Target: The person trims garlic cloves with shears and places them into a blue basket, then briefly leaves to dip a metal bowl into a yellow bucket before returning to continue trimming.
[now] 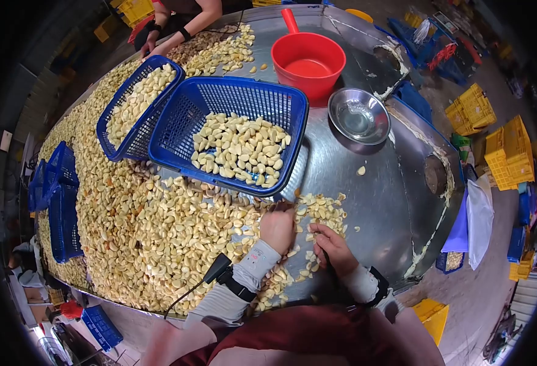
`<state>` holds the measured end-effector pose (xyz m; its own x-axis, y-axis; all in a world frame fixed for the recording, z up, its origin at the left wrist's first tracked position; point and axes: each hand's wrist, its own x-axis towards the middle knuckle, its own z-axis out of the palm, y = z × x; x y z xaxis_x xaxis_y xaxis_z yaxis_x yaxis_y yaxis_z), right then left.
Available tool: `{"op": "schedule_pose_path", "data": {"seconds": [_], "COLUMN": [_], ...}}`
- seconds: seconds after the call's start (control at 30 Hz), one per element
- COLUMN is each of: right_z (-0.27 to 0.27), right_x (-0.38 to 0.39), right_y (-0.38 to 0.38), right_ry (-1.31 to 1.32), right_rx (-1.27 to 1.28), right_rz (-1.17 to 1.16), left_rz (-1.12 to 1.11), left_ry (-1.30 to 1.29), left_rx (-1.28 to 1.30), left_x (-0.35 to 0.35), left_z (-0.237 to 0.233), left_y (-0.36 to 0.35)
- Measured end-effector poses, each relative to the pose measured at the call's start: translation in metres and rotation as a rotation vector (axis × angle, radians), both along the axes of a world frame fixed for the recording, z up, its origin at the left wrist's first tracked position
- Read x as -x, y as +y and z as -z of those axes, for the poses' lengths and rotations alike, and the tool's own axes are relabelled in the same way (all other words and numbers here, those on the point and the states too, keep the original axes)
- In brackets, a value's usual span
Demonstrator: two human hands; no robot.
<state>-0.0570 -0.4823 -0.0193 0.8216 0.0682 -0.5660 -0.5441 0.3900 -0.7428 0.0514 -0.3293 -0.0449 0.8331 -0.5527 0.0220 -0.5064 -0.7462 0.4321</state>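
Observation:
My left hand [278, 228] is at the right edge of a large heap of pale peeled cloves [177, 235], its fingers curled down and hidden beneath it. Close by on the right, my right hand [334, 247] has thumb and fingers pinched together at a small pile of cloves [322, 209]; what they hold, if anything, is too small to name. Just beyond my hands sits a blue basket [229, 83], partly filled with cloves. A second blue basket [140, 116], fuller and tilted, leans against its left side.
A red dipper [309, 61] and a steel bowl [360, 117] stand at the back right of the metal table [375, 201]. Another person's hands [158, 46] work at the far edge. Blue baskets [64, 210] lie at left; yellow crates [509, 152] stand beyond the table.

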Motion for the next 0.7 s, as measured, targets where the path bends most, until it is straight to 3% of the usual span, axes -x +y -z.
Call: {"op": "schedule_pose_path", "data": {"seconds": [0.13, 0.23, 0.3, 0.33, 0.4, 0.57, 0.63, 0.67, 0.7], "right_z": [0.004, 0.001, 0.003, 0.000, -0.016, -0.029, -0.012, -0.011, -0.010], "right_x": [0.001, 0.003, 0.002, 0.001, -0.001, -0.002, -0.003, -0.001, 0.000], "right_y": [-0.004, -0.001, 0.005, 0.006, 0.007, 0.007, 0.005, 0.004, 0.001], "right_ry": [-0.020, -0.100, -0.404, -0.406, -0.520, -0.539, -0.838, -0.840, -0.457], "right_rx": [0.014, 0.056, 0.396, 0.397, 0.728, 0.840, 0.963, 0.966, 0.409], "right_rz": [0.030, -0.064, -0.147, -0.145, -0.282, -0.392, -0.287, -0.285, -0.214], "left_rz": [-0.015, -0.270, -0.304, -0.337, -0.310, -0.258, -0.245, -0.241, -0.234], "left_ry": [0.086, 1.153, 1.283, 1.413, 1.390, 1.269, 1.302, 1.300, 1.386], "left_rx": [0.112, 0.940, 1.043, 1.147, 1.121, 1.051, 0.968, 0.968, 1.109], "left_x": [0.000, 0.000, 0.005, 0.008, 0.013, 0.020, 0.021, 0.022, 0.023], "left_z": [0.004, 0.005, -0.016, -0.024, -0.027, -0.045, -0.046, -0.037, -0.024], "left_y": [0.012, 0.027, 0.026, 0.026, 0.033, 0.040, 0.041, 0.039, 0.034]}}
